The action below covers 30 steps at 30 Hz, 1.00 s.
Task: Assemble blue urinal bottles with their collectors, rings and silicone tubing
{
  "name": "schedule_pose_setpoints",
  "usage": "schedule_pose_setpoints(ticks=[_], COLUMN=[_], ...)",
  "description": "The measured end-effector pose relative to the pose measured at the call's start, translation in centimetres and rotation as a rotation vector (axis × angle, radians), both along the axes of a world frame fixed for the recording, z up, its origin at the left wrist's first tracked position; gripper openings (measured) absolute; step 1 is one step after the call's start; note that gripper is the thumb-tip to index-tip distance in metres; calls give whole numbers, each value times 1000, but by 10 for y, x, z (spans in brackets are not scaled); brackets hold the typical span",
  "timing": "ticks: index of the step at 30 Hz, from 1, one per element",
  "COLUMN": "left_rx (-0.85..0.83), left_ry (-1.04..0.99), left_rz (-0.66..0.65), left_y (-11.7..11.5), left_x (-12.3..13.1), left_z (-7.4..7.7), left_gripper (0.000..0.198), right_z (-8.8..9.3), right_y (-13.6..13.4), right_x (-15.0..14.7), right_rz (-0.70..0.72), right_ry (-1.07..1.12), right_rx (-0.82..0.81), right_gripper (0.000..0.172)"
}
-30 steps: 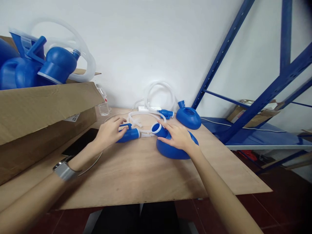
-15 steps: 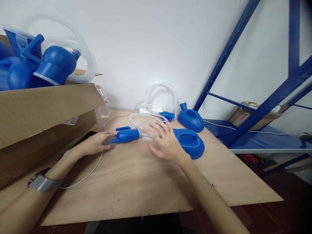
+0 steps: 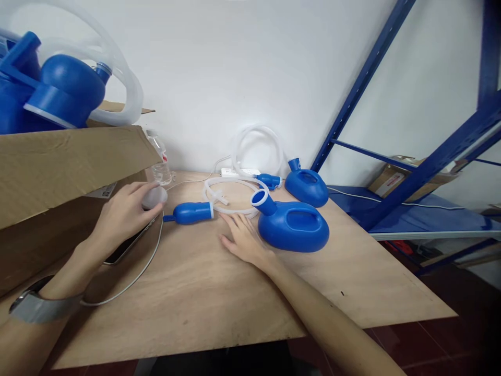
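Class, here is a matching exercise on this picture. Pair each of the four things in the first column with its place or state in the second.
1. left hand
2. right hand
3. water bottle
4. power strip

A. flat on the table, beside the near blue container
B. at the table's far edge, by the wall
C. closed around a small grey object
D. next to the cardboard box

Pairs: 1-C, 2-A, 3-D, 4-B

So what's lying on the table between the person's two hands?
A blue bottle-shaped piece lies on its side between the left hand, closed on a pale round object, and the flat right hand, seen in the head view.
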<state>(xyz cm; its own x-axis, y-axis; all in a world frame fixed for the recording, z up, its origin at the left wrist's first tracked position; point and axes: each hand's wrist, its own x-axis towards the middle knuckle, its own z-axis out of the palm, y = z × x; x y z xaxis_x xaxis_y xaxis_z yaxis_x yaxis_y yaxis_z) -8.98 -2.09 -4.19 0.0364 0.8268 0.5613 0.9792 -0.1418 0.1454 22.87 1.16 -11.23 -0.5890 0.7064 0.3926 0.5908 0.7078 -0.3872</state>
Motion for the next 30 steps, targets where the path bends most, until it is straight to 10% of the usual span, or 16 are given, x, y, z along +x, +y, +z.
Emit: schedule_pose_setpoints(ticks=[9, 18, 24, 30], left_rx=[253, 402, 103, -389], left_ry=[304, 306, 163, 40], left_rz=[-442, -727, -410, -82], left_y=[-5, -5, 17, 43], left_x=[99, 145, 105, 67], left_z=[-28, -37, -16, -27], left_gripper=[42, 58, 60, 73], right_z=[-7, -5, 11, 7], right_y=[-11, -9, -8, -4], right_x=[-15, -18, -5, -9], right_rz=[158, 44, 146, 7], right_ry=[769, 1113, 1221, 1252], right_rx=[-737, -992, -1299, -1172], right_gripper=[68, 44, 47, 36])
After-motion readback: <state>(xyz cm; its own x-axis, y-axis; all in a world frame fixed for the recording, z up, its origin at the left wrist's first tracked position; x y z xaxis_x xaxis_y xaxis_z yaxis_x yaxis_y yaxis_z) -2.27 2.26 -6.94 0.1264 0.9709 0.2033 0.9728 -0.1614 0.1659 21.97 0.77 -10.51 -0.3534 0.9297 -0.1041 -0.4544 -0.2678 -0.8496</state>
